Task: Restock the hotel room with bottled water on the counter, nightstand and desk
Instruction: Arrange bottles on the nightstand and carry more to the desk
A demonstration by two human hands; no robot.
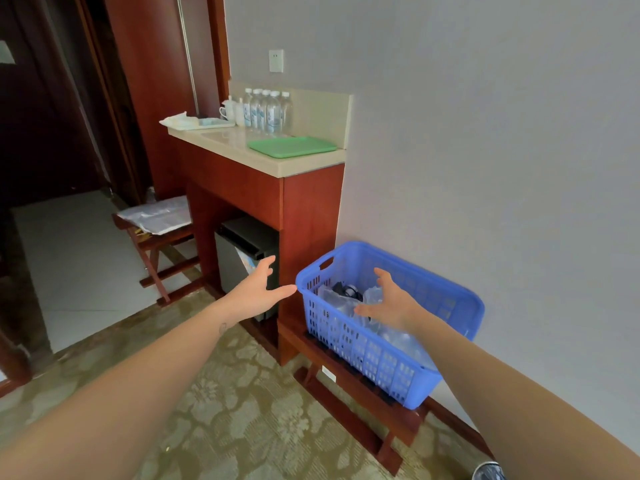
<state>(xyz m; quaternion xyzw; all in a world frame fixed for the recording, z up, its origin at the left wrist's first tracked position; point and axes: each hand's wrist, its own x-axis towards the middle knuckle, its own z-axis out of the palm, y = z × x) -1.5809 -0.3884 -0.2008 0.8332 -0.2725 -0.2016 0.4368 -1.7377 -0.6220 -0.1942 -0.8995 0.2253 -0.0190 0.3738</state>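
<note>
Left hand (255, 292): outstretched, fingers spread, holding nothing; thumb tip just beside the basket's near-left corner.
Right hand (388, 303): over the basket's inside, fingers spread and slightly curved, holding nothing.
Blue basket (381, 362): sits on a low wooden rack (349, 382) against the wall, beside the cabinet; clear bottled water (398, 337) lies inside.
Counter (242, 150): five water bottles (265, 110) stand upright in a row at the back; green tray (292, 146) lies in front of them.
Below counter: mini fridge (242, 258).
</note>
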